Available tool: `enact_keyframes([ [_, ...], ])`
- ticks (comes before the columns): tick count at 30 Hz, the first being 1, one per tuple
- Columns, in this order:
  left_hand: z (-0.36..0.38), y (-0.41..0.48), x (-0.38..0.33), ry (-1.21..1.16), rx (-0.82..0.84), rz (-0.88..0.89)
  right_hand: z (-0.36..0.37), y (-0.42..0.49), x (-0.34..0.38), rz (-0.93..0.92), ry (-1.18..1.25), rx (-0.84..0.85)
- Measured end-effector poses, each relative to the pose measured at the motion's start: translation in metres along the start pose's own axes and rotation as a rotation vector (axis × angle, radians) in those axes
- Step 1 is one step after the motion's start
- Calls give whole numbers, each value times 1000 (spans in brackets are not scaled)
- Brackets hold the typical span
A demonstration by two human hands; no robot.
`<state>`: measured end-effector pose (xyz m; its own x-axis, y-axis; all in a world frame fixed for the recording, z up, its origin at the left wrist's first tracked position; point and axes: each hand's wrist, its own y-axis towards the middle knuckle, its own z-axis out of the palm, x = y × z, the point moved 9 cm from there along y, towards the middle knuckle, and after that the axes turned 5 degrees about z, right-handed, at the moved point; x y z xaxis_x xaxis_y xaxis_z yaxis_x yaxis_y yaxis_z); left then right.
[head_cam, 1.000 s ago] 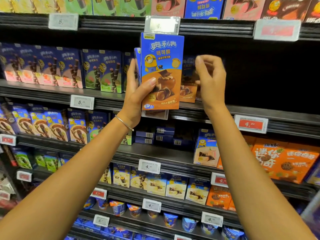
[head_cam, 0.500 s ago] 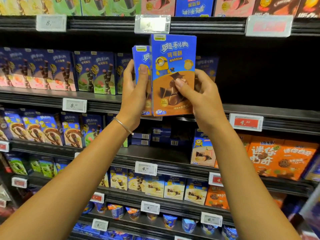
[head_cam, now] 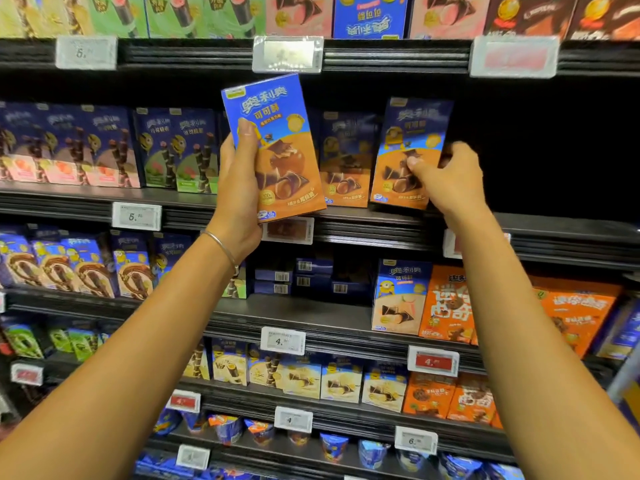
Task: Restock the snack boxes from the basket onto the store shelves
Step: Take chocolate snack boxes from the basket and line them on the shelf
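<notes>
My left hand (head_cam: 239,188) grips a blue and orange snack box (head_cam: 277,150) upright in front of the shelf, thumb across its front. My right hand (head_cam: 446,178) holds a second box of the same kind (head_cam: 405,140), tilted slightly, with its base at the shelf (head_cam: 381,223) front. Between the two boxes a third matching box (head_cam: 346,161) stands on the shelf. To the right of my right hand the shelf space is dark. The basket is out of view.
Purple boxes of wafer sticks (head_cam: 104,147) fill the same shelf to the left. Price tags (head_cam: 136,216) hang along the shelf edges. Lower shelves carry orange boxes (head_cam: 571,320), pale yellow boxes (head_cam: 339,379) and cups. The shelf above (head_cam: 381,50) overhangs closely.
My right hand took one box from the pair held in my left hand and carried it right and back onto the shelf. The left hand keeps the other box, now tilted.
</notes>
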<state>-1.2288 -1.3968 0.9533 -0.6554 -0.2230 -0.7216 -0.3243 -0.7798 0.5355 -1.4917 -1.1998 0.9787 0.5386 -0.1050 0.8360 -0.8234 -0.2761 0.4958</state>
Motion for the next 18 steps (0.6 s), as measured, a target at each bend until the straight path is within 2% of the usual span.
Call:
enact_keyframes([
  [9,10,-6,4,-19,11,-47,25,16,-13,52,-225,-42],
  [15,14,-8,4,-12,14,-51,25,12,-13,88,-269,-43],
  [18,14,-9,5,4,8,-50,2,-9,9,-17,-228,-201],
])
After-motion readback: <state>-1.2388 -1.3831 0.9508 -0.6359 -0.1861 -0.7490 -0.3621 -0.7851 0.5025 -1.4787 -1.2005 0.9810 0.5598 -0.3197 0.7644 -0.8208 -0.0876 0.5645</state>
